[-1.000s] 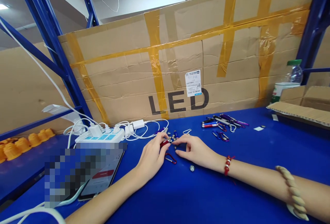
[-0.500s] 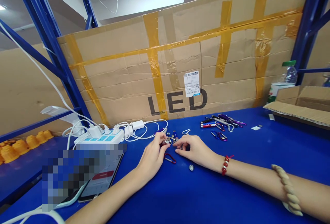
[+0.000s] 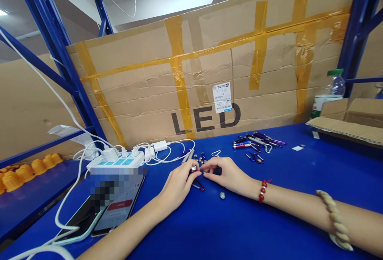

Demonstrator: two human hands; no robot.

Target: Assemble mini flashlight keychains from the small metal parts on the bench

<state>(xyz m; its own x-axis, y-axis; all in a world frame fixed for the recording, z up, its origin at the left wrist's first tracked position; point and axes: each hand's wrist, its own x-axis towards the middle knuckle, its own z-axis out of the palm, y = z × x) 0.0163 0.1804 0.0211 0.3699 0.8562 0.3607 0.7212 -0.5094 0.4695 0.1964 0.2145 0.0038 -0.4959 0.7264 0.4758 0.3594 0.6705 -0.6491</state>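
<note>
My left hand holds a small piece with a shiny, silvery metal end. Under my forearms the counter is smooth, with a soft sheen. Near my hands, the red clip has a glossy metallic finish, and the round disc looks silvery and glassy. The pens and torches gleam like polished metal. In front of me stands matt, creased cardboard, crossed by glossy, wrinkled plastic tape and bearing a smooth paper label. The power strip is smooth white plastic; the bottle is clear, shiny plastic. The box shows a rough corrugated edge. My red bracelet has glossy beads.
</note>
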